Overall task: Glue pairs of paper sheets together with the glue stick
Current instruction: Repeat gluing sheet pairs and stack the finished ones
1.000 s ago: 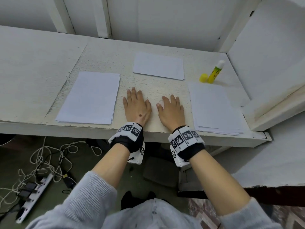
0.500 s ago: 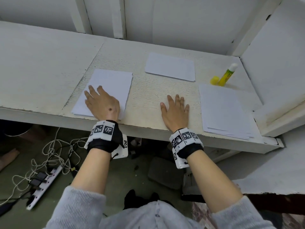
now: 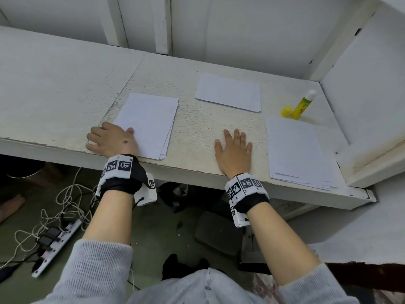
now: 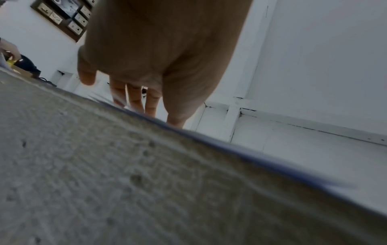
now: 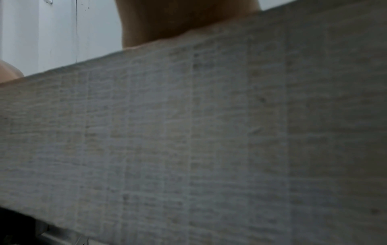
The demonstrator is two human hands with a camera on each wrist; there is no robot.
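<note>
Left hand is resting at the near-left corner of the left paper stack, thumb lying on the top sheet, fingers reaching off the stack's left edge onto the desk. Left wrist view: fingers are hanging loosely extended over the paper edge, gripping nothing that I can see. A single sheet is lying farther back, centre of desk. Right hand is lying flat, palm down, fingers straight, on bare desk between the two stacks, touching neither. Right paper stack is sitting near the front-right edge. Glue stick is standing tilted behind it, uncapped, with its yellow cap just beside on the left
</note>
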